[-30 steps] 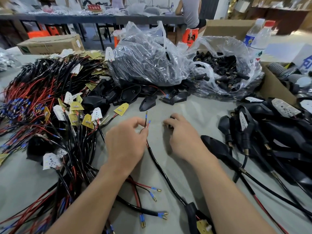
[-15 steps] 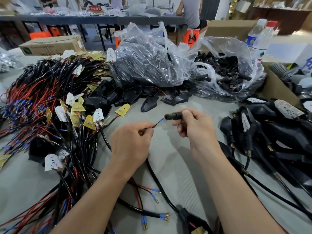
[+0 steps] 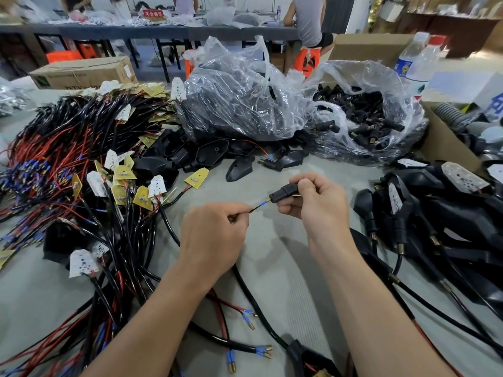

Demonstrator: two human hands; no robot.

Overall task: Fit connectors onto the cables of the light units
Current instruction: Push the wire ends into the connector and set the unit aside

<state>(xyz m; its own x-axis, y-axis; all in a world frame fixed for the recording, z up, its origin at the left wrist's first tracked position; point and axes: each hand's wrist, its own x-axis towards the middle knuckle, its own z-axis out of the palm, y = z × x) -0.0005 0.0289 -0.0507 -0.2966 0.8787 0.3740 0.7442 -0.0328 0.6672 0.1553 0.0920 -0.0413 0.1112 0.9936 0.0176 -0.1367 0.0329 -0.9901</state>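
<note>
Head view: left hand (image 3: 215,235) pinches the wire (image 3: 254,208) just behind its blue tip while right hand (image 3: 315,205) grips the connector (image 3: 283,192), its mouth aimed at that tip, above the table (image 3: 277,268).

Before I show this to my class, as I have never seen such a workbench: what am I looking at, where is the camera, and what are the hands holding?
No machine here: a person works with bare hands, and the one camera sits on their head, looking forward and down. The right hand holds a small black connector by its rear end. The left hand pinches a thin cable whose blue-sleeved tip sits right at the connector's metal mouth; whether it is inside yet I cannot tell.

On the grey table: to the left a heap of black and red cables with small boards on their ends; behind, two clear bags, the right bag open and full of connectors; to the right, black light housings. Two bottles stand at the far right.
</note>
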